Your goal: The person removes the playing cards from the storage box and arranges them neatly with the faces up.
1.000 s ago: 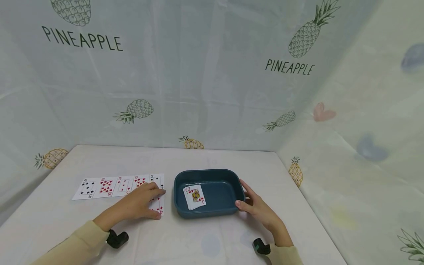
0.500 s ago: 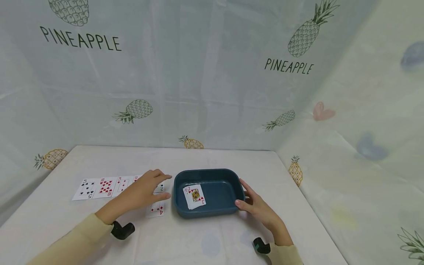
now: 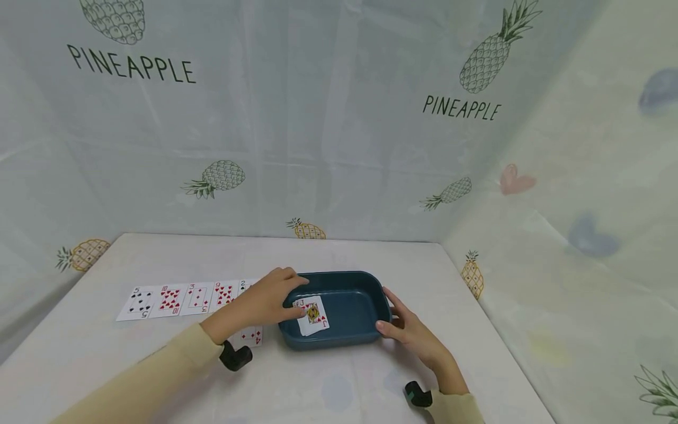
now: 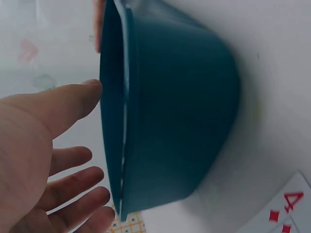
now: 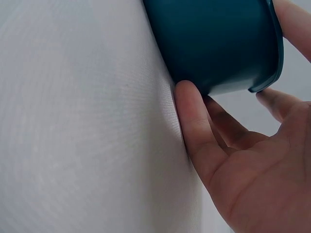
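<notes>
A dark teal rectangular tray (image 3: pixel 346 312) sits on the table with a small stack of playing cards (image 3: pixel 313 318) inside, a jack face up on top. My left hand (image 3: pixel 271 300) hovers over the tray's left rim, its thumb and fingers spread apart. No card shows between them in the left wrist view. My right hand (image 3: pixel 413 333) holds the tray's right end; its thumb is near the front corner and its fingers go round the side. In the right wrist view one fingertip (image 5: pixel 187 90) touches the tray's base at table level.
Left of the tray, a row of face-up cards (image 3: pixel 169 301) lies on the white-covered table (image 3: pixel 328 383). A four of diamonds (image 3: pixel 254 335) lies below the row's right end, partly hidden by the left arm. A pineapple-print cloth (image 3: pixel 318 147) hangs behind.
My left hand has moved right, from over the cards at the row's right end to above the tray's left rim. The right hand and tray have stayed put.
</notes>
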Tool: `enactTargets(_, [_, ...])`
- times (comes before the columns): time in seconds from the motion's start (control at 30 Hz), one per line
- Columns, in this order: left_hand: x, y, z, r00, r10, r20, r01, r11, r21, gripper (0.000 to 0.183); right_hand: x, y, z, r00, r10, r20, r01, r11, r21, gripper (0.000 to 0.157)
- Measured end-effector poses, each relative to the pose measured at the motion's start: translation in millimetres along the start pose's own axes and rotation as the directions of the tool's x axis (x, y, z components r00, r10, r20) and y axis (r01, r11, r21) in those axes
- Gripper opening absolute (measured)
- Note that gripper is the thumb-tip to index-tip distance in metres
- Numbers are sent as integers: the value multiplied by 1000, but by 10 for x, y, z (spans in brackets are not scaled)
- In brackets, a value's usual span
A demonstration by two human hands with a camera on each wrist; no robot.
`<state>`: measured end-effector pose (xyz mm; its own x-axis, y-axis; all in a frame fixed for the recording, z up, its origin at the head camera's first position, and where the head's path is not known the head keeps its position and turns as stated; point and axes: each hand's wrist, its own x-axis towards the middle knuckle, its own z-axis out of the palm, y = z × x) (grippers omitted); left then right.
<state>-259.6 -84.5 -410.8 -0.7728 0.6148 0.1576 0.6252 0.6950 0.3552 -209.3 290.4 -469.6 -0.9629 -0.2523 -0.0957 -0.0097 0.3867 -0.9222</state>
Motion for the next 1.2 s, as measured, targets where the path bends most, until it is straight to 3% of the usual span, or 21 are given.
enactTargets(0.2, [136, 69, 166, 998, 45, 32, -44, 999, -32, 68, -10, -4, 12, 1000, 10, -14, -10, 1000, -1, 83])
enactTargets(0.47, [238, 122, 313, 998, 0, 66, 1, 1000, -27, 71, -15, -40, 35, 1000, 13, -8, -13, 1000, -1, 82])
enactTargets(0.67, [282, 112, 398, 999, -15, 50, 11, 996, 84, 77, -14, -40, 31, 1000, 14, -1, -14, 1000, 8, 82])
enactTargets(0.93, [332, 128, 455, 998, -26, 50, 12, 967, 254, 88, -18, -33, 23, 1000, 11, -10, -11, 1000, -5, 82])
enactTargets(1.2, [375, 164, 468, 996, -51, 77, 27, 957, 290, 87, -11, -23, 19, 1000, 13, -26, -14, 1000, -27, 81])
